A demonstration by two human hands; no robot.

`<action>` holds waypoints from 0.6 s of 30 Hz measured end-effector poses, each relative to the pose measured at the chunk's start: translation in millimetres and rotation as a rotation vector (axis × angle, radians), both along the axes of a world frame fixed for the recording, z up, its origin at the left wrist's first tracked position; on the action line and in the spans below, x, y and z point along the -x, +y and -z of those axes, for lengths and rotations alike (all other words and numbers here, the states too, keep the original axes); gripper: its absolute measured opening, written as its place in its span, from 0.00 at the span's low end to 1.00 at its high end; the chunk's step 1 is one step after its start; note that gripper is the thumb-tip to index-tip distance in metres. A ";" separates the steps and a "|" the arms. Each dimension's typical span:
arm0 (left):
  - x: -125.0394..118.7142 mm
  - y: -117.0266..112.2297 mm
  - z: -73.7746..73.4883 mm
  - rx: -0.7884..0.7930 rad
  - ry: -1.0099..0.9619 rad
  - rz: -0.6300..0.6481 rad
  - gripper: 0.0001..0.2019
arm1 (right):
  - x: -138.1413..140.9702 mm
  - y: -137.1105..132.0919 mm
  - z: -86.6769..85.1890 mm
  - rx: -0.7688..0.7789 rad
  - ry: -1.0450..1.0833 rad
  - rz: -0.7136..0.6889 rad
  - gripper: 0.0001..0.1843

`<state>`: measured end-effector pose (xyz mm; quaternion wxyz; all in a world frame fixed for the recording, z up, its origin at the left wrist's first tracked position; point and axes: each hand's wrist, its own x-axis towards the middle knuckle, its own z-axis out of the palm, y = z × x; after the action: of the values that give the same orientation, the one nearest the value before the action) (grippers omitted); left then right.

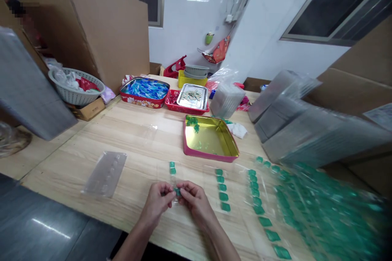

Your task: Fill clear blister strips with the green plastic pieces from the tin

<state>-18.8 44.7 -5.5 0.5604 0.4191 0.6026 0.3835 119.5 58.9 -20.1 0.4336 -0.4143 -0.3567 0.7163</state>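
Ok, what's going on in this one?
A person's left hand and right hand pinch a small green piece above a light wooden table. Rows of similar green pieces lie on clear plastic to the right of the hands, and a pink tin tray with a gold interior sits beyond them.
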 end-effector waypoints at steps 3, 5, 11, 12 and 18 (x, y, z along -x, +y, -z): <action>2.0 6.1 9.7 -0.028 0.178 0.033 0.07 | -0.2 8.0 1.9 -0.133 -0.201 -0.004 0.11; 3.2 16.0 13.7 -0.060 0.260 0.039 0.07 | 1.3 18.6 0.4 -0.268 -0.379 -0.011 0.08; 6.4 43.4 13.7 -0.138 0.511 0.048 0.08 | 12.1 44.0 -5.4 -0.550 -0.894 -0.038 0.09; 6.6 45.2 13.3 -0.144 0.548 0.055 0.08 | 13.3 45.7 -5.1 -0.562 -0.936 -0.029 0.09; 5.2 43.5 15.2 -0.177 0.646 0.056 0.09 | 15.1 44.8 -0.7 -0.592 -1.012 -0.018 0.09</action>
<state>-24.0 88.2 -20.7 0.3123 0.5824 0.7018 0.2661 104.4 103.7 -19.4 0.3008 -0.5629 -0.7078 0.3027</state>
